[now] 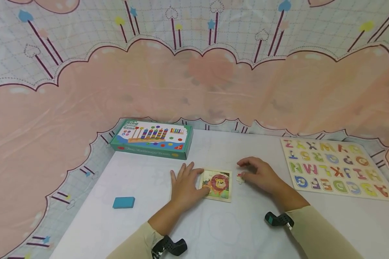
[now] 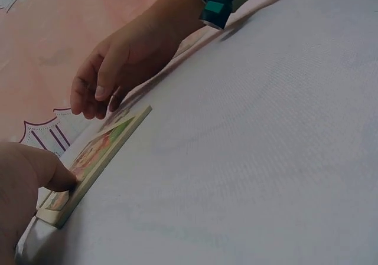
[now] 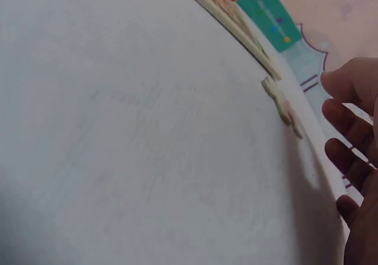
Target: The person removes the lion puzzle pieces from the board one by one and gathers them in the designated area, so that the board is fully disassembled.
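A small square wooden jigsaw puzzle with a lion picture (image 1: 219,182) lies flat on the white table. My left hand (image 1: 185,186) is at its left side with fingers spread, and the thumb presses on the picture near the lower left, as the left wrist view also shows. Just right of the frame lies a loose puzzle piece (image 1: 240,178), seen edge-on in the right wrist view (image 3: 279,105). Over and beside that piece hovers my right hand (image 1: 262,177). Its fingers are loosely bent and apart from the piece in the right wrist view, holding nothing.
A green ring game box (image 1: 152,140) stands at the back left. Nearer on the left lies a blue rectangular block (image 1: 124,202). The wooden alphabet board (image 1: 337,169) occupies the right side. A patterned cloth (image 1: 194,86) hangs behind the table.
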Motion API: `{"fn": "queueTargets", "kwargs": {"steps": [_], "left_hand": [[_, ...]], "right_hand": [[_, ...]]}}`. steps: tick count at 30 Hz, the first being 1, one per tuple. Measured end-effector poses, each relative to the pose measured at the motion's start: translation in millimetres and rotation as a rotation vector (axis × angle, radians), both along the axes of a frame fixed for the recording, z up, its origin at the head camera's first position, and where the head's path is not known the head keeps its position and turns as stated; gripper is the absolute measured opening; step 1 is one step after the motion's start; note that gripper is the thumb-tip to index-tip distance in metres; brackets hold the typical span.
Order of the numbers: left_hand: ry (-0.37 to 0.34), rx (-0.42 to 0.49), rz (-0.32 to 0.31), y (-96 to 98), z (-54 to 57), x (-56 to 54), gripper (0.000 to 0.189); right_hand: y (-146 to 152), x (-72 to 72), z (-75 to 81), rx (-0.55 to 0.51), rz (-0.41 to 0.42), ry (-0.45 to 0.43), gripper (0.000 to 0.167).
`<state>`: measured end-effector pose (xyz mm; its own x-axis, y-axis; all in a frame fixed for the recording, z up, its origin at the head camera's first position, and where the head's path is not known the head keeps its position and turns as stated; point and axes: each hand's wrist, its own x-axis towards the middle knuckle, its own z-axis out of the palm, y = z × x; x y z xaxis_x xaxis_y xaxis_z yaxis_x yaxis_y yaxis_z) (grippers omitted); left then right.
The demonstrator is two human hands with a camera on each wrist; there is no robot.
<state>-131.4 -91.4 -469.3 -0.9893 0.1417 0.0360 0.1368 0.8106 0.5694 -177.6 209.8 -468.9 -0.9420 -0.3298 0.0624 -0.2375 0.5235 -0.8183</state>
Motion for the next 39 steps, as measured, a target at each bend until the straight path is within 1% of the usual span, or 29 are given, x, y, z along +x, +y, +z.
{"fn": "queueTargets", "kwargs": {"steps": [5, 10, 14, 17, 19, 26, 31, 35, 39], "left_hand": [[0.002, -0.009, -0.003, 0.5, 1.4, 0.2, 0.064], [-0.014, 0.01, 0.004, 2.5, 2.3, 1.9, 0.064], [-0.02, 0.024, 0.007, 4.9, 2.7, 2.5, 0.063], [-0.01, 0.024, 0.011, 6.7, 2.8, 2.3, 0.063], [-0.003, 0.028, 0.012, 7.6, 2.8, 1.8, 0.062], [0.011, 0.014, 0.016, 9.8, 2.0, 0.5, 0.063], [0.024, 0.003, 0.014, 10.2, 0.6, -0.1, 0.062], [0.023, -0.003, 0.019, 10.2, -0.5, -0.5, 0.061], [0.031, -0.01, 0.024, 9.9, 0.0, 0.2, 0.061]], "right_hand": [[-6, -2.2, 7.8, -0.011, 0.015, 0.01, 0.037], [-16, -5.9, 13.4, -0.053, 0.065, 0.005, 0.036], [-27, -8.8, 16.3, -0.067, 0.103, 0.001, 0.034], [-36, -11.3, 18.8, -0.056, 0.133, -0.007, 0.035], [-41, -13.1, 20.7, -0.049, 0.155, -0.028, 0.035], [-59, -23.2, 23.5, -0.026, 0.275, -0.102, 0.034], [-67, -28.7, 26.0, -0.001, 0.334, -0.149, 0.033], [-72, -31.2, 30.0, 0.019, 0.389, -0.162, 0.031], [-78, -34.2, 30.9, 0.052, 0.447, -0.142, 0.03]]}}
